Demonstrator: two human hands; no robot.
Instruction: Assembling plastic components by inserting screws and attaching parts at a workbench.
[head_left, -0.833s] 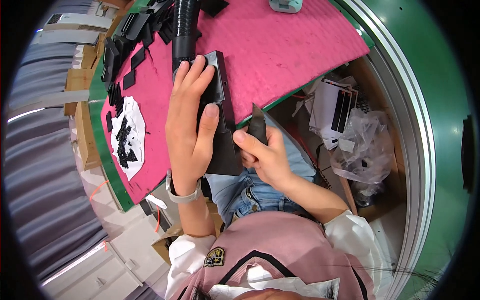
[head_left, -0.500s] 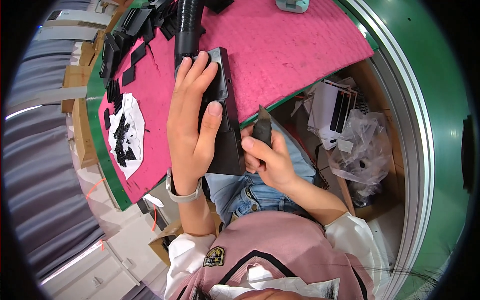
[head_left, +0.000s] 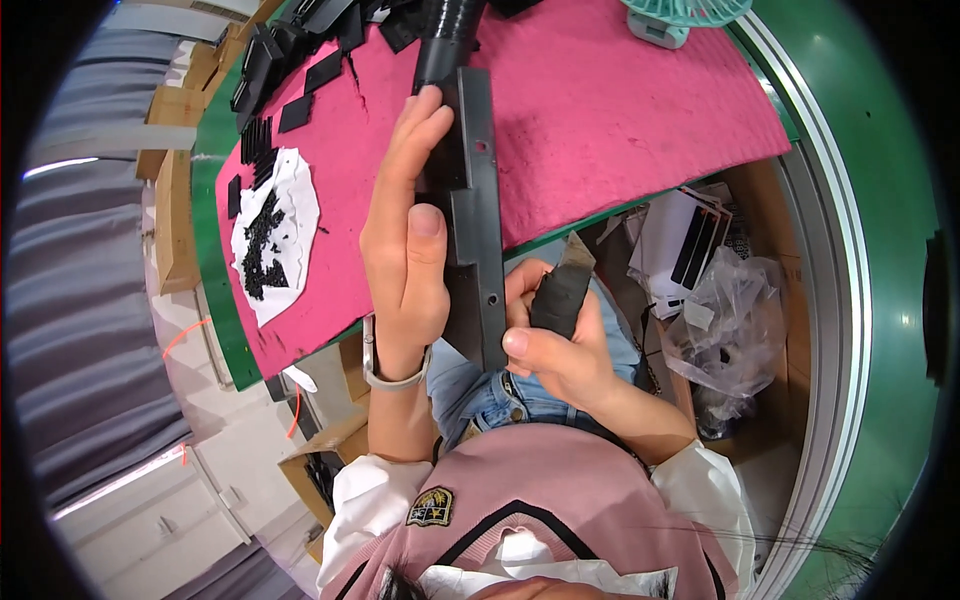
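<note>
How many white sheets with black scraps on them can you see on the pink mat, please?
1: the white sheet lies on the pink mat's left part, left of the left hand. Others may be hidden.

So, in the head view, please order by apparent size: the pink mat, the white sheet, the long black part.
1. pink mat
2. long black part, though nearness to the camera enlarges it
3. white sheet, looking close to it
</note>
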